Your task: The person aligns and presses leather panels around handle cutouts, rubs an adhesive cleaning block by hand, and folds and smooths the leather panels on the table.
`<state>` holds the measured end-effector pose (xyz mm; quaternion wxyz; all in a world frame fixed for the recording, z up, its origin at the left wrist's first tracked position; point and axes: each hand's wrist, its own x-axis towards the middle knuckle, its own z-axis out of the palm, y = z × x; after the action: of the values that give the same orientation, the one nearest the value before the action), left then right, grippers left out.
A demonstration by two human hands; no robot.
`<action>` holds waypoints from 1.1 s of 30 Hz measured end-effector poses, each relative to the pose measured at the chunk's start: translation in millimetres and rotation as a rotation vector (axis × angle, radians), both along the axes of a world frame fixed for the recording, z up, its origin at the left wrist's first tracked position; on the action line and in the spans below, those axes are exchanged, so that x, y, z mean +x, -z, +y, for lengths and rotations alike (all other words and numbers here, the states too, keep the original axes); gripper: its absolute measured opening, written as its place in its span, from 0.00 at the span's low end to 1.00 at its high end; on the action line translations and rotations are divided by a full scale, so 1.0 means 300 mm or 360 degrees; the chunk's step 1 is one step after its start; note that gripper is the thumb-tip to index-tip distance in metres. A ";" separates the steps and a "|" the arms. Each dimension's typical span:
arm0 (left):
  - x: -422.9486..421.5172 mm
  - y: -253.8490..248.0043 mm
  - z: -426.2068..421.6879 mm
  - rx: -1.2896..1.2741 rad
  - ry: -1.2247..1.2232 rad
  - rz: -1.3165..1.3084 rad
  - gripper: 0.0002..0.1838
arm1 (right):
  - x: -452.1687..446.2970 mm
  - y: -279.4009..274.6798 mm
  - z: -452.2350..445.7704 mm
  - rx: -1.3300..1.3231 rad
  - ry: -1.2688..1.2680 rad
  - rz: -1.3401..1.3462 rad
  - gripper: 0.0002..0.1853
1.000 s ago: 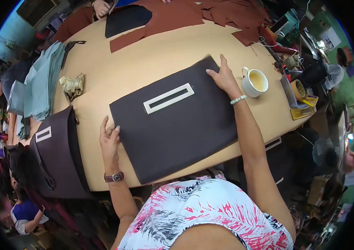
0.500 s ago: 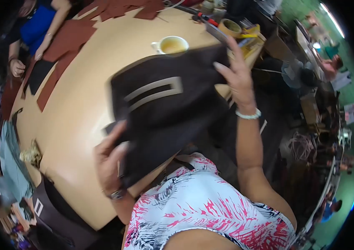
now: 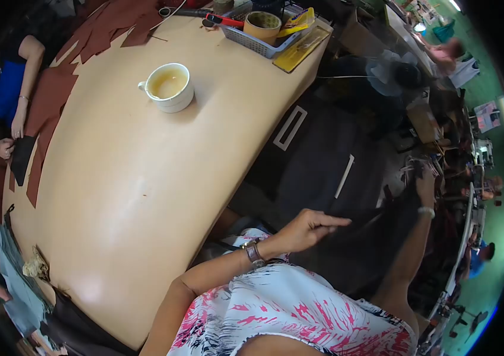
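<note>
Off the table's right side, the dark panel (image 3: 370, 240) hangs blurred between my two hands, low over other dark pieces. My left hand (image 3: 308, 230), with a watch at the wrist, is closed at its near left edge, fingers pressed together and pointing right. Farther right, my right hand (image 3: 425, 185) is stretched out at the panel's far corner. Its fingers are smeared but look closed on the panel. Beyond my left hand lies a dark piece with a pale rectangular frame (image 3: 290, 128) on it, and a pale strip (image 3: 344, 176) shows beside that.
A cup (image 3: 170, 88) stands on the table (image 3: 145, 154). Near the far right corner is a basket (image 3: 255, 44) with a tape roll. At the left, a person's hands (image 3: 11, 139) touch a black piece beside brown material (image 3: 50, 113). Grey-green cloth (image 3: 14, 279) lies at lower left.
The view has turned right. The dark panel has moved from the table to beyond its right edge, with both hands. My right arm now reaches far right, and my left forearm crosses my body.
</note>
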<state>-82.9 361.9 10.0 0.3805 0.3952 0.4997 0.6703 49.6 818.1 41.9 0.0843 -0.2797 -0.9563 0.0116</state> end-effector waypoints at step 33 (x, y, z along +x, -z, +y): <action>-0.072 0.444 0.031 -0.0733 -0.0693 -0.1037 0.20 | -0.453 0.535 -0.703 -0.0448 -0.0585 0.0030 0.39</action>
<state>-104.5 371.1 -123.2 0.4461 -0.0454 0.5615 0.6954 -86.3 607.1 -118.5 0.0498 -0.1095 -0.9793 0.1628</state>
